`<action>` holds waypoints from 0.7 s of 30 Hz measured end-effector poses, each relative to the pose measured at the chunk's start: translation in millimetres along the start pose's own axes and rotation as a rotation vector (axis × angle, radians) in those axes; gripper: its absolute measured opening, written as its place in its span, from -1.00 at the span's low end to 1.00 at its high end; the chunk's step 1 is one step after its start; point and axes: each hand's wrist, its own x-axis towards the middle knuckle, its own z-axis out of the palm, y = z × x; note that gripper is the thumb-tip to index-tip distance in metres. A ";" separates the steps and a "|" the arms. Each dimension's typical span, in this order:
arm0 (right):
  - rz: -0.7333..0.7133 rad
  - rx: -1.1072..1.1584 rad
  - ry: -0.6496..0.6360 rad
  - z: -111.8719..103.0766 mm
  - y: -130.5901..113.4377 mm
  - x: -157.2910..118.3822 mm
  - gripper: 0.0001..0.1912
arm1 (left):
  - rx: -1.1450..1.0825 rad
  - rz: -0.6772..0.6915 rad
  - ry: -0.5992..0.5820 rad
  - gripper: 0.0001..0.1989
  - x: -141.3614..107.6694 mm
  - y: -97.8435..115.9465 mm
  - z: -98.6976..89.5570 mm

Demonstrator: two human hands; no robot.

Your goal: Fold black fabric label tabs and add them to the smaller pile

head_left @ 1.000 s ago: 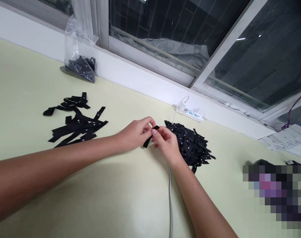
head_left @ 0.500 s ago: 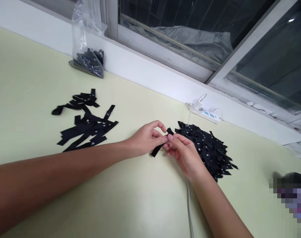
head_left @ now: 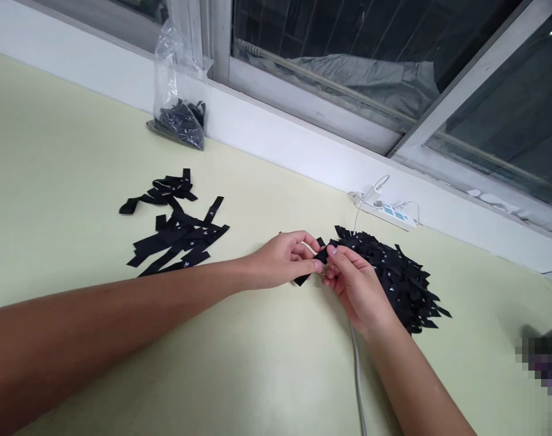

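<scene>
A black fabric strip [head_left: 322, 255] is pinched between my two hands near the middle of the view. My left hand [head_left: 287, 260] grips its left part with thumb and fingers, and one end sticks out below the thumb. My right hand [head_left: 352, 278] pinches the strip between thumb and forefinger, just left of a big heap of black strips [head_left: 405, 281]. Farther left, a looser group of black strips [head_left: 180, 236], some with small white marks, lies on the pale green table [head_left: 239, 363].
A clear plastic bag [head_left: 180, 115] with black pieces inside stands against the white ledge at the back left. A white power strip [head_left: 391, 213] lies behind the heap, and a grey cable [head_left: 358, 381] runs to the front edge. A blurred-out item sits at far right.
The whole view has shifted, so the table items appear farther right. Between my fingers the strip has turned a little and more of it shows; the left fingers have closed in on it.
</scene>
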 end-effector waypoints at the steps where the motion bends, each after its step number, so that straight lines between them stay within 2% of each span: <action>1: -0.011 0.001 0.006 0.2 -0.2 0.2 -0.63 | 0.030 0.000 0.018 -0.79 0.0 -0.5 0.1; 5: -0.033 -0.004 -0.007 0.3 -0.9 1.0 -0.62 | 0.066 0.018 0.097 -0.85 1.5 -1.6 1.1; 11: -0.005 0.007 -0.025 0.1 -2.3 0.8 -0.64 | 0.072 0.051 0.145 -0.86 3.5 0.2 2.6; 16: 0.046 0.024 -0.007 -1.3 -4.3 -0.4 -0.61 | 0.402 0.203 0.304 -0.91 -1.8 -1.1 4.0; 21: 0.060 -0.065 0.029 -2.3 -7.0 -0.7 -0.55 | 0.749 0.360 0.280 -0.88 -7.5 -1.4 4.1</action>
